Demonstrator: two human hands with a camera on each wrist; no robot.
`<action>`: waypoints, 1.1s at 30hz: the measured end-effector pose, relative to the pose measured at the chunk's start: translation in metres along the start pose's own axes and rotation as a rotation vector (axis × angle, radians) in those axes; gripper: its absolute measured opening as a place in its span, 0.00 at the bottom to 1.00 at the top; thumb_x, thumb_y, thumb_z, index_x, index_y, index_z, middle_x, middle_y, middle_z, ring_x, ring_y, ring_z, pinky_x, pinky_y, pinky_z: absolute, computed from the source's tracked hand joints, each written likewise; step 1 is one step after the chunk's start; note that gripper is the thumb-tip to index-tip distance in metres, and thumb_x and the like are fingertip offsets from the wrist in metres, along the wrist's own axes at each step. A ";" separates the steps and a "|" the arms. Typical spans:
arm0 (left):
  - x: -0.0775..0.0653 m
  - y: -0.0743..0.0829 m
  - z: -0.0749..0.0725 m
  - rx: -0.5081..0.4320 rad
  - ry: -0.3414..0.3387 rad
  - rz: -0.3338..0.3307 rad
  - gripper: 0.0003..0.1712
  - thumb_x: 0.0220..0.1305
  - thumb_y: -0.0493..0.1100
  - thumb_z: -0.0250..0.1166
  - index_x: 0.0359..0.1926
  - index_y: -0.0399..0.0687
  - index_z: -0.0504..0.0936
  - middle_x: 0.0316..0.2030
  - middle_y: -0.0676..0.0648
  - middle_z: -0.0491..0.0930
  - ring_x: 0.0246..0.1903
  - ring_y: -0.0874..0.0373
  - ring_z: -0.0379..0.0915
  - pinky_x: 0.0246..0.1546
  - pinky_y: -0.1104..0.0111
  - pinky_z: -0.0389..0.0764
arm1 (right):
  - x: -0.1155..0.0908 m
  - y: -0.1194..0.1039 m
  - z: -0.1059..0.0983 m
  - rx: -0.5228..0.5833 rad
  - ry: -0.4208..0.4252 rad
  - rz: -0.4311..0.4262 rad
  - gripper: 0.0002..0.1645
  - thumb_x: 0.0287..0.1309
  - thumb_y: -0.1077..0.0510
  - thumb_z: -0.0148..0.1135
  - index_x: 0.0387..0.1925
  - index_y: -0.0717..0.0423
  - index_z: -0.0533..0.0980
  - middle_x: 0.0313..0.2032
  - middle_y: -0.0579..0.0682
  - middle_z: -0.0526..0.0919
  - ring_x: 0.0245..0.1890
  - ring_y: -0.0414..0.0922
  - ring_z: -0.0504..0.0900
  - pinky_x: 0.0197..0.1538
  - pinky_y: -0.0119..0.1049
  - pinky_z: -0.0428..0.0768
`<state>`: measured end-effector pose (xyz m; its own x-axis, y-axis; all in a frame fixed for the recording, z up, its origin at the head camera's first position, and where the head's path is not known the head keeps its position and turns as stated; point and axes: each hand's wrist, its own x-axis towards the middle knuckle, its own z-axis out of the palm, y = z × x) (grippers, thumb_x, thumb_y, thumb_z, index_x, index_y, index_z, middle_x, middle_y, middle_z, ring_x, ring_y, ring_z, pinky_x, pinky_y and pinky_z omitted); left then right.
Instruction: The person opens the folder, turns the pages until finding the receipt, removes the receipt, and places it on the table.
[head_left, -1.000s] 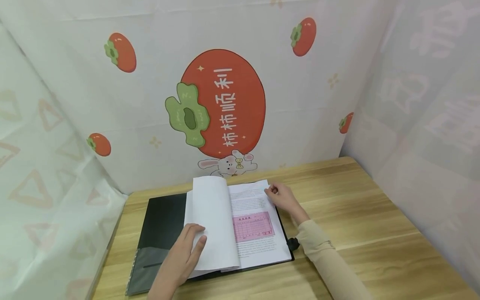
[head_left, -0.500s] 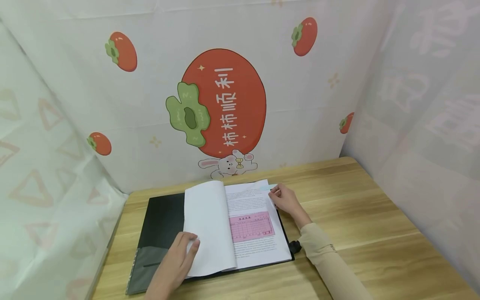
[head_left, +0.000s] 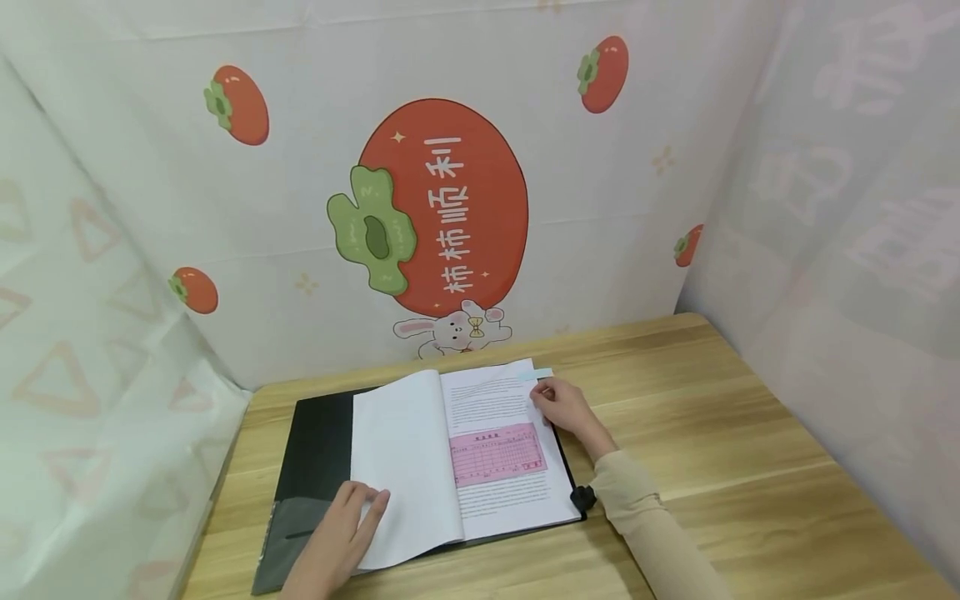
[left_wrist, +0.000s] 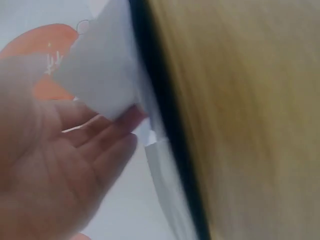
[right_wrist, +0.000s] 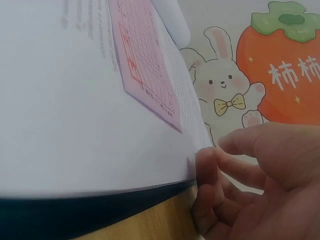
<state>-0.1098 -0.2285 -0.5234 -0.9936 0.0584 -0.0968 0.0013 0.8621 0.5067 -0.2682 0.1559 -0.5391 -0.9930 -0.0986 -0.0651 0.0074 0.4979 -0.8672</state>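
Note:
An open black folder (head_left: pixel 324 446) lies on the table, its stack of sheets spread in two. The left-side sheet (head_left: pixel 405 467) is blank white and curves at the spine. Printed text and a pink form (head_left: pixel 497 454) show on the right-hand page (head_left: pixel 501 507). Over the lower left part of the blank sheet is my left hand (head_left: pixel 341 533), fingers relaxed; in the left wrist view its fingertips meet the paper. My right hand (head_left: pixel 566 406) sits at the right page's upper edge, fingers loosely bent, just below a light blue tab (head_left: pixel 542 374). The right wrist view shows its thumb apart from the fingers.
A black clip-like piece (head_left: pixel 582 498) is near the right cuff, at the folder's right edge. The wooden table (head_left: pixel 712 467) extends to the right. Behind it hangs a white cloth (head_left: pixel 600 250) printed with persimmons and a rabbit.
The blank sheet has settled leftward and flatter, uncovering more of the pink form. My left hand has moved left and down. The blue tab now shows above my right hand, which has barely moved.

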 end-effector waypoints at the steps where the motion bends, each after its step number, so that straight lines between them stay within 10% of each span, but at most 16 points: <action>1: 0.000 0.000 0.000 0.001 -0.009 -0.005 0.30 0.82 0.66 0.50 0.48 0.45 0.82 0.52 0.47 0.74 0.47 0.55 0.75 0.57 0.50 0.80 | 0.000 0.000 0.000 0.003 -0.004 0.000 0.14 0.75 0.57 0.61 0.52 0.64 0.80 0.35 0.53 0.83 0.24 0.43 0.80 0.29 0.33 0.79; 24: 0.000 0.002 -0.004 0.098 -0.010 0.063 0.23 0.72 0.56 0.69 0.53 0.41 0.87 0.54 0.40 0.81 0.59 0.34 0.76 0.65 0.29 0.65 | -0.002 -0.002 0.009 -0.022 -0.032 0.006 0.14 0.76 0.56 0.61 0.51 0.63 0.82 0.34 0.52 0.84 0.26 0.43 0.81 0.30 0.31 0.78; 33: -0.001 0.003 -0.004 0.078 -0.025 0.053 0.22 0.70 0.52 0.71 0.54 0.39 0.86 0.56 0.39 0.80 0.60 0.36 0.75 0.65 0.36 0.69 | -0.027 -0.015 0.013 -0.330 -0.102 -0.021 0.29 0.60 0.46 0.78 0.44 0.66 0.77 0.35 0.53 0.79 0.34 0.47 0.77 0.38 0.40 0.79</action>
<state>-0.1089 -0.2285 -0.5183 -0.9888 0.1165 -0.0934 0.0635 0.8941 0.4434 -0.2397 0.1397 -0.5309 -0.9755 -0.1892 -0.1119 -0.0683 0.7450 -0.6636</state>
